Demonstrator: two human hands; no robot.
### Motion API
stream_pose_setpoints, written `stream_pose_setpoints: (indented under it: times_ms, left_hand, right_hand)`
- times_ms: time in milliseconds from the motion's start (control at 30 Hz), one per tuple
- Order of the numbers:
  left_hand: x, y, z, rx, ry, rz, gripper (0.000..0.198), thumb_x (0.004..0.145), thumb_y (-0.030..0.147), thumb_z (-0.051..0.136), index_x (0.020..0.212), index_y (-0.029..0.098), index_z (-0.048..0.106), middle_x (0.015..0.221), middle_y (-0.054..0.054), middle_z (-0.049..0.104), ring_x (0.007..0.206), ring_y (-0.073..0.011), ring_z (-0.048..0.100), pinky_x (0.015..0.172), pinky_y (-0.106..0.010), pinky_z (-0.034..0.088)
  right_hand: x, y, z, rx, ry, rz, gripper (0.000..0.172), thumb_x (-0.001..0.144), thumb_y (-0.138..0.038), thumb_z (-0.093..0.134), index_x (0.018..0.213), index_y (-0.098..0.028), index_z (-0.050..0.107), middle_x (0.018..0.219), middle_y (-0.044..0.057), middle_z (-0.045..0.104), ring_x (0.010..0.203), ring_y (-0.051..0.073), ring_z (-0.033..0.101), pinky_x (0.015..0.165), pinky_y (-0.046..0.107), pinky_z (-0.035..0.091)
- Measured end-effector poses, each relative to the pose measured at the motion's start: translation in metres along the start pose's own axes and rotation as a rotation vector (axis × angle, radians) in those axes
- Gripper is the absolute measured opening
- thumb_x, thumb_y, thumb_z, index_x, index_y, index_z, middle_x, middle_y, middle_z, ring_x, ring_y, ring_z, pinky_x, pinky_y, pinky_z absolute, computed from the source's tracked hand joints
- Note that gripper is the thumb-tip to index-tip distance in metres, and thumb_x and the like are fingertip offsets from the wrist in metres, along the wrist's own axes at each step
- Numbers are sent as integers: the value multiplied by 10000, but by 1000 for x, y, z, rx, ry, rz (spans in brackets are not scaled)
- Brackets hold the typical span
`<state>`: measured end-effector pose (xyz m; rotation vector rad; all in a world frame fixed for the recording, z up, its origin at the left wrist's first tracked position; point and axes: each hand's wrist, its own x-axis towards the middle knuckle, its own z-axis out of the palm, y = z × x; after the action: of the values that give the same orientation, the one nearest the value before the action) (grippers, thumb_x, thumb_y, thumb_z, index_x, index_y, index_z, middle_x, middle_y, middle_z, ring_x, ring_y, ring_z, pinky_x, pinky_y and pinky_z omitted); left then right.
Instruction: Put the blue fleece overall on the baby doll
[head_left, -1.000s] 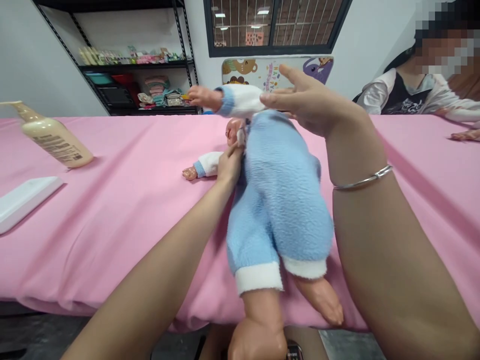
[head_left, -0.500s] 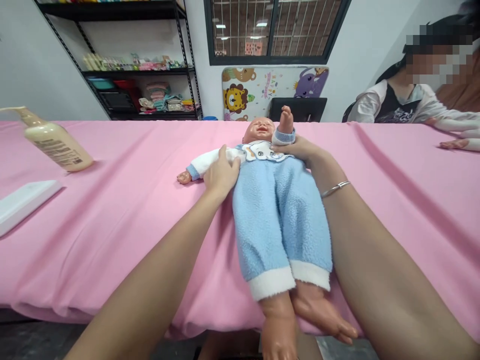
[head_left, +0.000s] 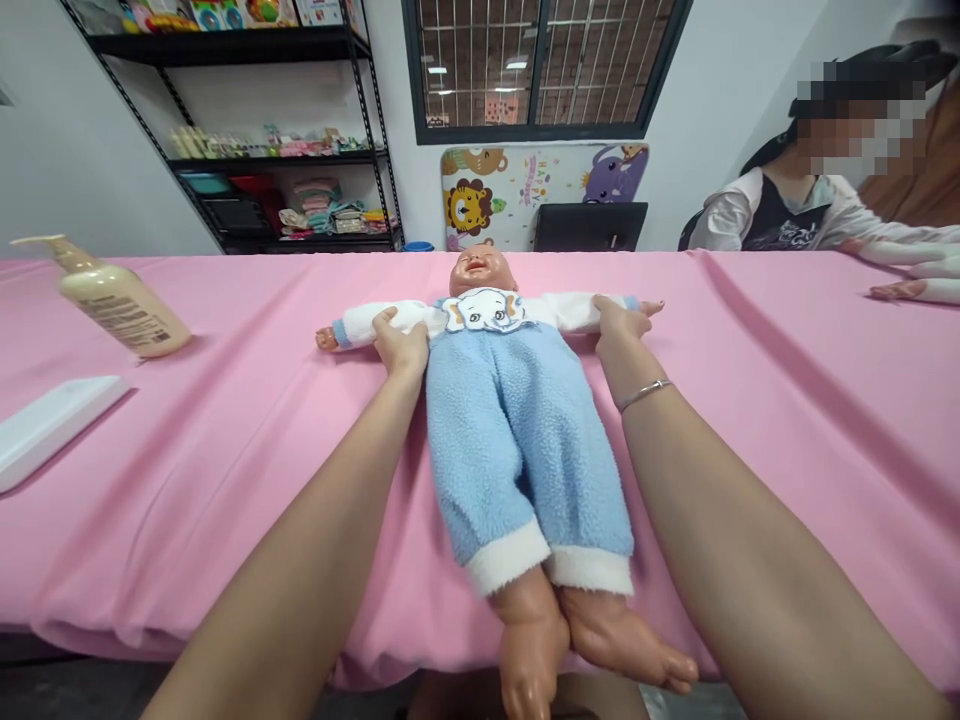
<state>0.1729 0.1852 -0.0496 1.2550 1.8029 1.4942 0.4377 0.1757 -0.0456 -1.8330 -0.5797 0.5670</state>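
Observation:
A baby doll (head_left: 517, 430) in a fuzzy blue suit with white sleeves lies face up on the pink-covered table (head_left: 225, 450), its bare feet hanging over the near edge. Both doll arms are spread out flat to the sides. My left hand (head_left: 399, 340) is closed around the doll's arm on the left, near the shoulder. My right hand (head_left: 622, 322), with a silver bangle on its wrist, grips the doll's other arm near its cuff and presses it to the cloth.
A cream pump bottle (head_left: 120, 305) lies tilted at the left, with a flat white pack (head_left: 52, 425) nearer me. Another person (head_left: 825, 205) sits at the far right, hand on the table. A black shelf rack (head_left: 262, 150) stands behind.
The doll, turned on its side a second ago, now lies flat on its back. Its raised arm has been brought down by my right hand and both arms are stretched outward.

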Motion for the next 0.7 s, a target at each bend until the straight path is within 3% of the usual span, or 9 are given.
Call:
stream_pose_setpoints:
  times_ms: [100, 233, 400, 567, 700]
  left_hand:
    - [-9, 8, -5, 271, -16, 76, 515, 815, 209, 620, 1305, 180, 464, 1263, -195, 524, 1238, -318, 487, 1045, -455, 389]
    - [-15, 13, -6, 509, -40, 83, 489, 853, 308, 589, 1320, 230, 464, 1244, -197, 537, 1246, -353, 472, 1032, -471, 356]
    - [-9, 9, -2, 679, -108, 55, 482, 874, 413, 540, 1330, 275, 466, 1288, -203, 525, 1241, -355, 477, 1035, -442, 342]
    - [0, 0, -1, 750, -214, 143, 488, 889, 467, 463, 1349, 304, 454, 1328, -207, 483, 1259, -367, 435, 1044, -456, 321]
    - [6, -11, -10, 779, -288, 274, 518, 902, 497, 378, 1390, 329, 418, 1292, -212, 496, 1230, -397, 444, 1022, -492, 331]
  right_hand:
    - [0, 6, -1, 59, 211, 124, 761, 764, -313, 635, 1380, -92, 247, 1275, 197, 484, 1180, 223, 543, 1018, 306, 484]
    - [-2, 15, -2, -107, 284, 95, 768, 726, -330, 650, 1372, -126, 288, 1298, 169, 475, 1247, 289, 446, 1089, 426, 385]
    - [-8, 24, -13, -260, 286, 64, 812, 714, -318, 659, 1402, -119, 277, 1302, 181, 467, 1269, 291, 403, 1077, 435, 366]
    - [-14, 28, -33, -344, 243, 22, 954, 731, -406, 692, 1489, -81, 211, 1341, 211, 435, 1305, 335, 366, 1112, 459, 313]
    - [-20, 33, -41, -372, 215, -86, 906, 793, -448, 649, 1513, -99, 224, 1437, 181, 337, 1370, 337, 287, 1168, 455, 241]
